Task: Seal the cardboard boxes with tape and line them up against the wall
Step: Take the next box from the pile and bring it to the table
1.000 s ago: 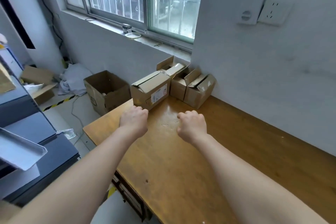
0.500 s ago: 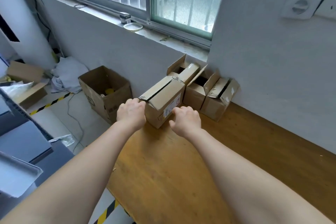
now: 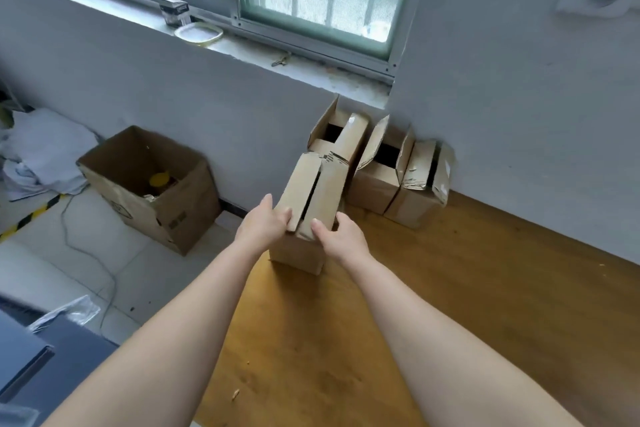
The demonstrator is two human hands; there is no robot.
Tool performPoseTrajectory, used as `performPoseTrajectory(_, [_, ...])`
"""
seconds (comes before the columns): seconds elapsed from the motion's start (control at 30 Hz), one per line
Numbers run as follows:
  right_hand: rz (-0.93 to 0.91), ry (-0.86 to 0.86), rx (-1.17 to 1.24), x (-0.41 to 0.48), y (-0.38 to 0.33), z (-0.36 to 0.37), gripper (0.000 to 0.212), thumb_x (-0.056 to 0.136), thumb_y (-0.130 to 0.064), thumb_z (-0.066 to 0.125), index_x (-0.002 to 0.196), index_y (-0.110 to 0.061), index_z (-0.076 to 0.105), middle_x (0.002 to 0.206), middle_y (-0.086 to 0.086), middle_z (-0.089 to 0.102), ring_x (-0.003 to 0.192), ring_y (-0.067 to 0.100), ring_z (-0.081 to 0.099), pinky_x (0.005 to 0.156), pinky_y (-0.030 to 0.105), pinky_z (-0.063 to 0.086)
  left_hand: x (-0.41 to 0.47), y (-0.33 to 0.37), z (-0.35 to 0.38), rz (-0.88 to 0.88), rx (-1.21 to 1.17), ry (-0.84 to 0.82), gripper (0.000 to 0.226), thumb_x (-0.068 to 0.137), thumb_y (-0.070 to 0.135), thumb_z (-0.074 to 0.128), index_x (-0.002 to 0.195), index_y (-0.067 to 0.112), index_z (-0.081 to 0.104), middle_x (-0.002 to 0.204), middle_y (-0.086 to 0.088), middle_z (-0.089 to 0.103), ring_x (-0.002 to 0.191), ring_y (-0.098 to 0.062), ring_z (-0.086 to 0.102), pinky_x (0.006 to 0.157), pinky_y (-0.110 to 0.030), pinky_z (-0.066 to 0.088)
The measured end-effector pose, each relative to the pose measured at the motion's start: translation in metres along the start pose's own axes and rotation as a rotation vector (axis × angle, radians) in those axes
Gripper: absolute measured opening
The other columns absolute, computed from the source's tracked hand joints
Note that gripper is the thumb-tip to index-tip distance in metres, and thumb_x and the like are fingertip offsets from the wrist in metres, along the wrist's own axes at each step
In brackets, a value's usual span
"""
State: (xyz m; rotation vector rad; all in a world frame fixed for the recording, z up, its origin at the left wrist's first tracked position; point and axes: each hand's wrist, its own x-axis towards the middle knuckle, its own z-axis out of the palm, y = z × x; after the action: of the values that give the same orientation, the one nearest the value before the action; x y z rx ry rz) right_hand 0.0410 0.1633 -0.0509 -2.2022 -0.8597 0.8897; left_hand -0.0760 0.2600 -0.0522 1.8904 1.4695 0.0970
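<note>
Gripping a small cardboard box [image 3: 313,191] that stands near the left end of a wooden table [image 3: 467,305], a person curls the left hand [image 3: 263,225] round the near edge of its left top flap. The right hand [image 3: 343,241] plants its thumb on the right flap, with its fingers wrapped round the box's right side. The flaps lie folded down with a dark slit between them. Just behind, a row of three open boxes [image 3: 375,184] stands against the wall [image 3: 519,97], and a large open carton [image 3: 180,204] sits on the floor to the left.
</note>
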Motion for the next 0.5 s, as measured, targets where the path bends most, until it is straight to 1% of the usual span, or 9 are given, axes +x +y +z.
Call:
performPoseTrajectory(0.07, [0.01, 0.009, 0.07, -0.007, 0.004, -0.002, 0.052, 0.098, -0.043, 0.052, 0.141, -0.015, 0.046, 0.141, 0.003, 0.054, 0.128, 0.026, 0.05, 0.105, 0.037, 0.042, -0.007, -0.001, 0.007, 0.034, -0.055, -0.036, 0.041, 0.098, 0.039, 0.046, 0.134, 0.019, 0.048, 0.129, -0.005, 0.059, 0.112, -0.025, 0.056, 0.094, -0.042, 0.048])
performPoseTrajectory(0.1, [0.012, 0.019, 0.097, -0.011, 0.008, -0.004, 0.053, 0.099, -0.042, 0.052, 0.144, -0.016, 0.044, 0.142, 0.003, 0.053, 0.128, 0.025, 0.05, 0.105, 0.036, 0.042, -0.013, 0.0, 0.011, 0.045, -0.109, -0.048, 0.04, 0.097, 0.037, 0.049, 0.134, 0.022, 0.05, 0.126, -0.002, 0.061, 0.108, -0.022, 0.057, 0.09, -0.039, 0.05])
performPoseTrajectory(0.17, [0.018, 0.037, 0.143, -0.019, 0.022, -0.011, 0.055, 0.099, -0.041, 0.053, 0.147, -0.017, 0.04, 0.144, 0.002, 0.051, 0.128, 0.023, 0.05, 0.106, 0.038, 0.043, -0.028, 0.004, 0.02, 0.049, -0.219, -0.07, 0.043, 0.096, 0.035, 0.053, 0.137, 0.022, 0.049, 0.125, 0.0, 0.061, 0.104, -0.018, 0.056, 0.08, -0.032, 0.049])
performPoseTrajectory(0.23, [0.025, 0.059, 0.182, -0.03, 0.037, -0.021, 0.057, 0.098, -0.039, 0.056, 0.148, -0.018, 0.039, 0.144, 0.001, 0.051, 0.128, 0.021, 0.05, 0.105, 0.039, 0.044, -0.045, 0.012, 0.031, 0.059, -0.275, -0.085, 0.047, 0.096, 0.035, 0.056, 0.14, 0.02, 0.047, 0.129, -0.002, 0.059, 0.107, -0.018, 0.056, 0.074, -0.028, 0.047])
performPoseTrajectory(0.3, [0.02, 0.093, 0.233, -0.045, 0.056, -0.033, 0.058, 0.097, -0.037, 0.059, 0.148, -0.019, 0.04, 0.143, 0.001, 0.052, 0.125, 0.019, 0.051, 0.1, 0.035, 0.048, -0.062, 0.021, 0.047, 0.078, -0.307, -0.075, 0.051, 0.095, 0.036, 0.058, 0.142, 0.02, 0.045, 0.132, -0.002, 0.058, 0.112, -0.019, 0.056, 0.08, -0.029, 0.051])
performPoseTrajectory(0.37, [0.01, 0.124, 0.276, -0.063, 0.074, -0.048, 0.057, 0.097, -0.035, 0.06, 0.148, -0.02, 0.04, 0.141, 0.0, 0.053, 0.122, 0.018, 0.052, 0.095, 0.031, 0.049, -0.083, 0.031, 0.064, 0.097, -0.326, -0.054, 0.052, 0.094, 0.037, 0.06, 0.142, 0.021, 0.046, 0.133, -0.001, 0.058, 0.114, -0.019, 0.057, 0.089, -0.036, 0.053])
performPoseTrajectory(0.5, [0.001, 0.175, 0.268, -0.105, 0.122, -0.088, 0.058, 0.095, -0.036, 0.061, 0.148, -0.023, 0.04, 0.141, -0.001, 0.053, 0.123, 0.019, 0.052, 0.096, 0.034, 0.05, -0.139, 0.055, 0.109, 0.129, -0.37, -0.053, 0.053, 0.094, 0.035, 0.061, 0.143, 0.019, 0.046, 0.132, -0.002, 0.059, 0.115, -0.021, 0.057, 0.094, -0.04, 0.052])
